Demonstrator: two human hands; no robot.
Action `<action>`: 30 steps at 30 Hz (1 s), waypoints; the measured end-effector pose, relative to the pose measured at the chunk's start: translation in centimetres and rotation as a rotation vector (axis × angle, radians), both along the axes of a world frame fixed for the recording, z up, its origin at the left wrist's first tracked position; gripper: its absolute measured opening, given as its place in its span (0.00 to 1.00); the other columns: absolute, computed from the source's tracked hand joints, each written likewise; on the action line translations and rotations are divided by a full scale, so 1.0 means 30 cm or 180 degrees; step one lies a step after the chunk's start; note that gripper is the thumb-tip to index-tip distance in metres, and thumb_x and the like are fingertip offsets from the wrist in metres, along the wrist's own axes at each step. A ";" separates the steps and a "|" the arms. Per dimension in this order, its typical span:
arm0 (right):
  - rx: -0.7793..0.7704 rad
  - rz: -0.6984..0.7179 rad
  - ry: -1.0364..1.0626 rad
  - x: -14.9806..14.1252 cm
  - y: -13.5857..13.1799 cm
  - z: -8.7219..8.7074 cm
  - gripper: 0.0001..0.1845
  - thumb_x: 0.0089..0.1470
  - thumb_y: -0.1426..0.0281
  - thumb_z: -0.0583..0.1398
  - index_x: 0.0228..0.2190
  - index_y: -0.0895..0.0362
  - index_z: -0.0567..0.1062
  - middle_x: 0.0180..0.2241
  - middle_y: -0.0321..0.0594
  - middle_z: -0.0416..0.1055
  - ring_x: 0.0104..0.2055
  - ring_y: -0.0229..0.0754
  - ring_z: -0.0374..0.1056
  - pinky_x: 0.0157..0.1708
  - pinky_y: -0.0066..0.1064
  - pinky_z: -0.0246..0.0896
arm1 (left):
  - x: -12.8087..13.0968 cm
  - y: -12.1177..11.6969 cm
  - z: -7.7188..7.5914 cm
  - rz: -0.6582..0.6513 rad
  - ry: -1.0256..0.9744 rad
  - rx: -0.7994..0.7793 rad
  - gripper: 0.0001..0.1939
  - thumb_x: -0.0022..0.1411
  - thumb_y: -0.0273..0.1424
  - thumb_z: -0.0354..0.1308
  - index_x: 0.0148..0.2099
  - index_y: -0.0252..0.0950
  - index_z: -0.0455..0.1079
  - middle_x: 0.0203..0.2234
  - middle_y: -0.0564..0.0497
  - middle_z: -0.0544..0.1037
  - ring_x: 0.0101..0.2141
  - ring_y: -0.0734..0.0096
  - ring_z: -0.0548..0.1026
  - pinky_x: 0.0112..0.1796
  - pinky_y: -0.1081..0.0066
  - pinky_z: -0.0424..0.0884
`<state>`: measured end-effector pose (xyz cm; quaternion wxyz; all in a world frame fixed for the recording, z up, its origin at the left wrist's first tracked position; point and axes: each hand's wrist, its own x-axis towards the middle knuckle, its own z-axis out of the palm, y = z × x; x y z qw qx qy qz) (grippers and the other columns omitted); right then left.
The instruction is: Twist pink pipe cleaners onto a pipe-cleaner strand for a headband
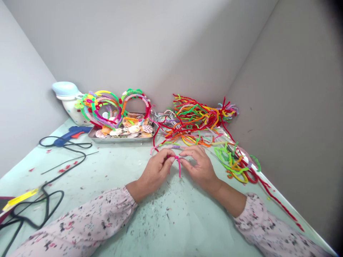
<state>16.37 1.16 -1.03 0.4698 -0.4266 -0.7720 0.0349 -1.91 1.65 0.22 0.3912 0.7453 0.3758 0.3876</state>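
Left hand: the left hand grips the pink pipe cleaner between thumb and fingers, clenched closely around it.

Right hand: the right hand meets it from the other side, its fingertips pinching the same piece, though the exact contact is partly hidden.

Pink pipe cleaner: it sits between the hands, above the table, with its free end hanging toward the near side. Both hands appear to hold it steady at one spot.

Right of the hands: a tangled pile of pipe cleaners lies just beyond the right hand, within easy reach, and spreads along the right wall.

Far left: a metal tray holds seashells, with decorated pipe-cleaner rings leaning above them.

Left edge: a blue glue gun lies well apart from the hands, its black cord trailing toward the near corner of the pale green table.
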 end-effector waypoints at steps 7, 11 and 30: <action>-0.0049 -0.0007 -0.0009 0.001 -0.002 0.004 0.06 0.51 0.70 0.62 0.34 0.50 0.73 0.35 0.38 0.72 0.43 0.45 0.66 0.44 0.42 0.60 | -0.001 0.004 -0.009 0.0016 0.0068 0.0226 0.09 0.66 0.33 0.46 0.41 0.36 0.66 0.22 0.55 0.67 0.23 0.75 0.66 0.27 0.74 0.62; -0.0011 0.0008 -0.0009 0.001 -0.001 0.002 0.05 0.51 0.71 0.62 0.33 0.51 0.73 0.35 0.38 0.71 0.43 0.45 0.66 0.45 0.42 0.60 | -0.003 0.002 -0.007 0.0061 0.0133 0.0207 0.09 0.66 0.34 0.47 0.40 0.35 0.66 0.21 0.55 0.67 0.23 0.75 0.66 0.27 0.74 0.62; -0.0142 0.0146 0.0142 -0.003 -0.008 0.004 0.03 0.52 0.71 0.62 0.32 0.52 0.72 0.34 0.39 0.71 0.43 0.45 0.67 0.44 0.42 0.62 | -0.001 0.006 -0.002 0.0043 0.0200 0.0333 0.08 0.65 0.31 0.48 0.38 0.35 0.67 0.25 0.53 0.70 0.26 0.74 0.68 0.28 0.75 0.62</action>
